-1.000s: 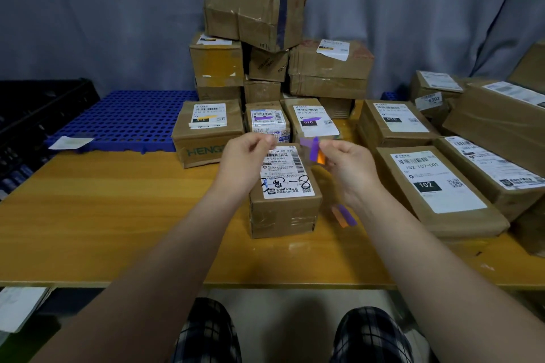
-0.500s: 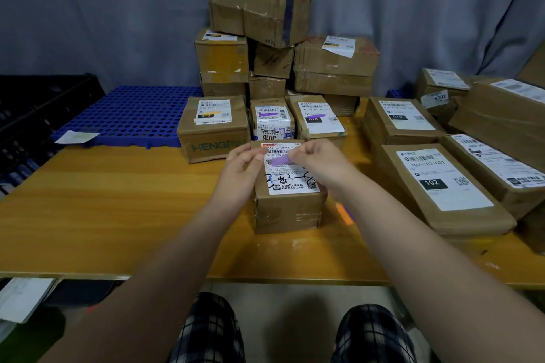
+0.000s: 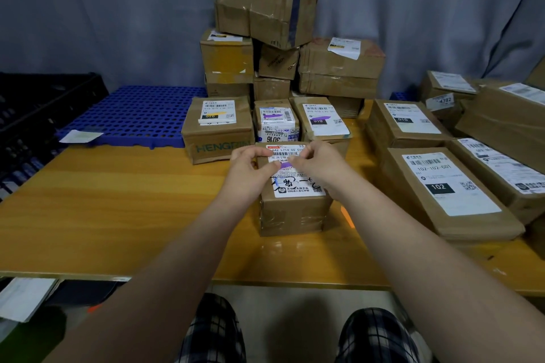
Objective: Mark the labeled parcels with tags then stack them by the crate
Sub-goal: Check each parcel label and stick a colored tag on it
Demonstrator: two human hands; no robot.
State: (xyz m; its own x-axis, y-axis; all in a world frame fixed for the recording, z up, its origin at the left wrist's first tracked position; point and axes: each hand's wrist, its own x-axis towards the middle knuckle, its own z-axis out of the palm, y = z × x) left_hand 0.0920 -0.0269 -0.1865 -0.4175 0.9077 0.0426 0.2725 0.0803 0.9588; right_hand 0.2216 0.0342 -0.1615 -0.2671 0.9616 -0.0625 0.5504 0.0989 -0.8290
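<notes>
A small brown parcel [image 3: 292,212] with a white label stands in the middle of the wooden table [image 3: 118,209]. My left hand [image 3: 250,168] and my right hand [image 3: 318,163] rest on its top, fingertips pinching a purple tag [image 3: 285,165] against the label. Behind it, three labelled parcels stand in a row; the middle one [image 3: 277,122] and the right one [image 3: 323,119] carry purple tags. An orange tag strip [image 3: 347,216] lies on the table beside my right forearm. A black crate [image 3: 32,115] stands at the far left.
A blue perforated plastic pallet [image 3: 138,115] lies at the back left with a slip of paper [image 3: 81,136] on it. Stacked brown boxes [image 3: 265,38] rise at the back centre. Several flat labelled parcels [image 3: 442,186] crowd the right side. Papers lie below the table edge at left.
Both hands came down from mid-air onto the parcel. The purple tag, held up in my right hand a second ago, now lies pressed on the label.
</notes>
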